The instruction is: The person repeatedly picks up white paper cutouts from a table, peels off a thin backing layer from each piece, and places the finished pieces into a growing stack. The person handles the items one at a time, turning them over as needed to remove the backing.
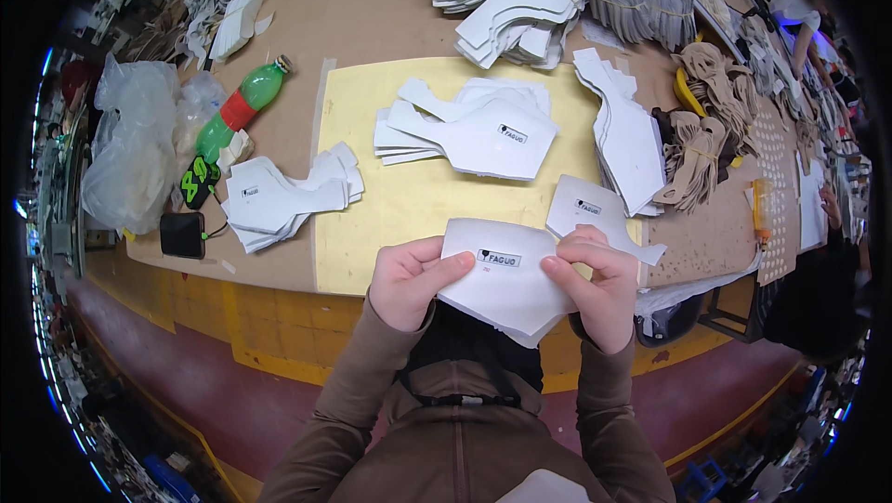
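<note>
Your left fingers (453, 269) and right fingers (565, 278) pinch the stamped white panel (506, 291) near the yellow sheet (346, 248); probably light, bendable: hold opposite edges.

L hand (406, 285) & R hand (599, 287) both pinching, thumbs (450, 270) on top, fingers (606, 260) bent; forearms in brown slvs (358, 401) angled fwd & inward

At the lower centre of the frame, the left hand (409, 282) and the right hand (602, 282) pinch a printed white piece (502, 287) at its two sides. Just above the right hand there is a second white piece (583, 196). A white stack (497, 136) rests on the yellow sheet (400, 206) in the upper centre, and a green bottle (239, 113) is at the upper left.
</note>
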Demonstrator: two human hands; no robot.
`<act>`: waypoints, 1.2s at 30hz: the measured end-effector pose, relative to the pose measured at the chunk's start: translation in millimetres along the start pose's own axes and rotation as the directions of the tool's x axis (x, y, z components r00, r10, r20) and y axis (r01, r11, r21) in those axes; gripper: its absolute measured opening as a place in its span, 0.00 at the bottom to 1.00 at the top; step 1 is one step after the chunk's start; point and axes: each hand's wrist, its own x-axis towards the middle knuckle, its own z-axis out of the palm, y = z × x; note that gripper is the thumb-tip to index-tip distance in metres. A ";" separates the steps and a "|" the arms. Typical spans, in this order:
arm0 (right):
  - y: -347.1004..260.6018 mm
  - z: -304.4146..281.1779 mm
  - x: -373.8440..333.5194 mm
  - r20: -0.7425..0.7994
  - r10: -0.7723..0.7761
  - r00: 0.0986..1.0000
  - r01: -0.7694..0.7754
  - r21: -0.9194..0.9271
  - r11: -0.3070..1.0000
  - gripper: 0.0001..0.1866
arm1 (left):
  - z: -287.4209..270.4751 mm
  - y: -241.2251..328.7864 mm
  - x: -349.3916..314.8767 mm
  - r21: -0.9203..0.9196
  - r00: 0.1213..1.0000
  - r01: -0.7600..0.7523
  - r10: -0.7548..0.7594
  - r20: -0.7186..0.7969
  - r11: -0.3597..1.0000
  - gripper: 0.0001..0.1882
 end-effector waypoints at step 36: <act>12.2 6.8 -2.7 0.132 0.009 0.991 -0.006 -0.023 1.000 0.04 | -1.5 -6.1 -2.6 0.246 0.993 0.078 -0.054 -0.102 0.966 0.18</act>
